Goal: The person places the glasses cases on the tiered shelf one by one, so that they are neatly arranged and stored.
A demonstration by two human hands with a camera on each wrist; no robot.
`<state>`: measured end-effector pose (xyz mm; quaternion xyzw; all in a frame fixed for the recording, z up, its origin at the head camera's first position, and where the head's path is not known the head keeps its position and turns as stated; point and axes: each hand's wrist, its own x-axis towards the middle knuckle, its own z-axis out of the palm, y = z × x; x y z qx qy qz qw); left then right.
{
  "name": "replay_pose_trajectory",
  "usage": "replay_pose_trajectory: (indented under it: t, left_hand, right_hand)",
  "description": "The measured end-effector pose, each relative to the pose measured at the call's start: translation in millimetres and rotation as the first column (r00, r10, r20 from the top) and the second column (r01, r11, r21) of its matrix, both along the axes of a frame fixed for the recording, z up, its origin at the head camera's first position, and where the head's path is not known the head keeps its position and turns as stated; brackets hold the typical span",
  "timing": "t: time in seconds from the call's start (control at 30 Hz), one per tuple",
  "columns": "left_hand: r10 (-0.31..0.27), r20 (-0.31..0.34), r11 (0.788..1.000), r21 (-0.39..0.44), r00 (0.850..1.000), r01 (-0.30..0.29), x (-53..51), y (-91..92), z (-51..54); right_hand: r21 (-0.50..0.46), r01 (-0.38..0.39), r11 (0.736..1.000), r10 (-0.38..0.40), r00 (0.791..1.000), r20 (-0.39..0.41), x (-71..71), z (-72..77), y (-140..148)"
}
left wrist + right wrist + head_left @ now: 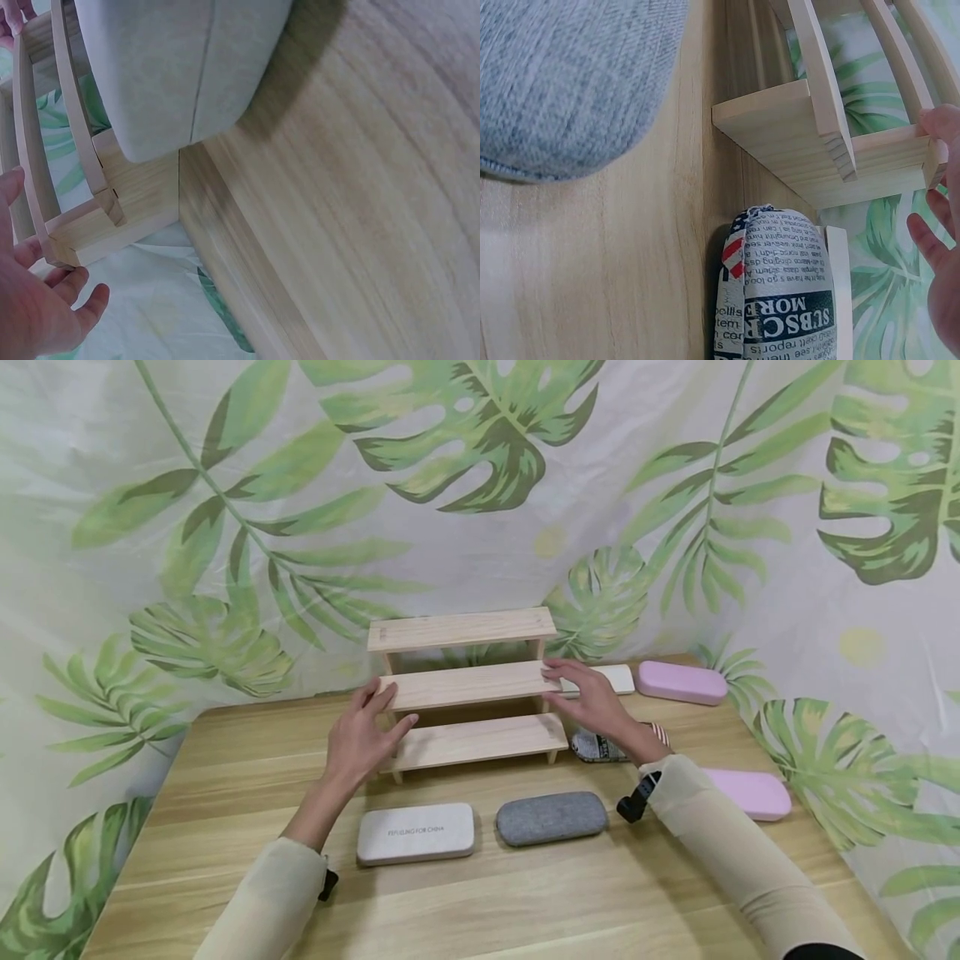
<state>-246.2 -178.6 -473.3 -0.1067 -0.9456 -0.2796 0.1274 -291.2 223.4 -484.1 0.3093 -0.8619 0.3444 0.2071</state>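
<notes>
A pale wooden three-step display stand (468, 687) stands at the back of the table, in front of the leaf-print cloth. My left hand (363, 735) grips the left end of its middle board, fingers on both sides of the edge. At the opposite end, my right hand (588, 697) holds the same board, with a finger on top and the thumb at the front. Both wrist views show fingers around the board ends, the left hand (37, 307) and the right hand (946, 292). No case rests on the steps.
In front lie a light grey glasses case (416, 835) with lettering and a dark grey fabric case (551, 818). To the right are a newspaper-print case (596, 746), a white case (618, 679), a pink case (682, 683) and another pink case (752, 795) partly behind my sleeve.
</notes>
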Motion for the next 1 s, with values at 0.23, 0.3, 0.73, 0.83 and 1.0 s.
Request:
replay_pose_trajectory:
  t: [0.23,0.3,0.73,0.83,1.0]
  left_hand:
    - [-0.036,0.013,0.999,-0.005,0.999,0.036,-0.9,-4.7,0.6]
    - [-0.058,0.026,0.998,-0.002,0.998,0.058,-0.5,-6.8,1.4]
    - [-0.168,-0.039,0.984,0.054,0.985,0.169,8.0,-28.0,-4.8]
    - [-0.171,-0.047,0.983,0.061,0.984,0.174,10.9,-33.6,-6.1]
    - [-0.177,-0.074,0.981,0.067,0.981,0.182,15.9,-44.2,-8.9]
  right_hand:
    - [0.020,0.001,1.000,-0.001,1.000,0.013,0.2,1.2,2]
    - [0.022,-0.005,1.000,0.005,1.000,0.027,1.2,2.1,3]
    - [0.118,-0.027,0.993,0.028,1.000,-0.003,8.7,5.1,9]
    - [0.129,-0.046,0.991,0.053,0.997,-0.053,11.0,5.7,10]
    - [0.128,-0.097,0.987,0.115,0.984,-0.137,14.5,7.1,10]
